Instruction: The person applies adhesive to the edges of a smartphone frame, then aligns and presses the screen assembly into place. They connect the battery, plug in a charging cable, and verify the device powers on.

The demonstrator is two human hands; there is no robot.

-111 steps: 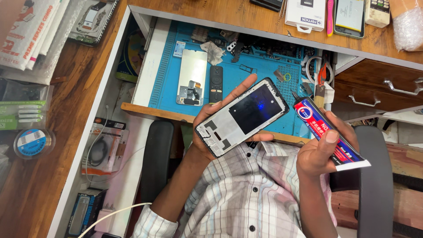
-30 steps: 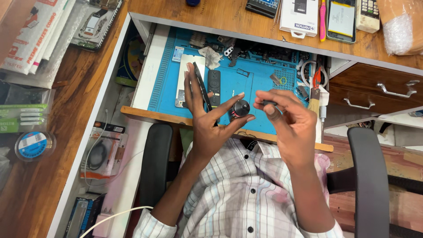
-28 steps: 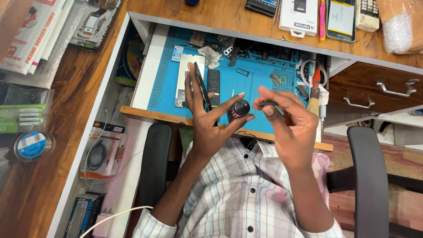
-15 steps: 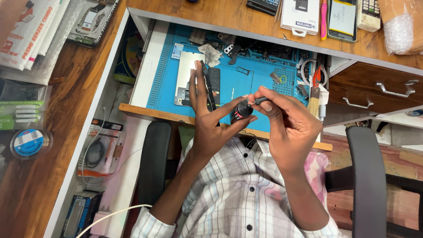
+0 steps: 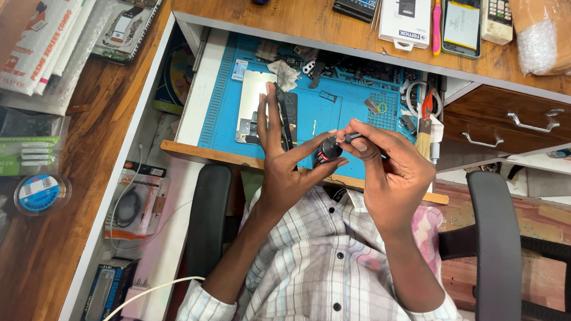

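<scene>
left hand (image 5: pixel 284 172), fingers upright, holds a thin dark phone (image 5: pixel 284 119) edge-on and pinches a small black round-bodied tube (image 5: pixel 326 151) with the thumb. right hand (image 5: pixel 389 169), fingers curled, grips its black cap (image 5: pixel 351 138) above the blue silicone work mat (image 5: pixel 333 116).

Two hands: the left hand (image 5: pixel 285 172) holds one phone (image 5: pixel 284 116) edge-on and one small black bottle (image 5: pixel 326 151); the right hand (image 5: pixel 392 172) pinches one cap (image 5: pixel 350 138). One blue mat (image 5: pixel 333 107) lies in one open drawer (image 5: pixel 196 151). One brush (image 5: pixel 424 128), one pink pen (image 5: pixel 437 27), one white box (image 5: pixel 405 22), one tape roll (image 5: pixel 38 193), two drawer handles (image 5: pixel 535 119), one chair (image 5: pixel 496 249). Small parts on the mat are too cluttered to count
</scene>
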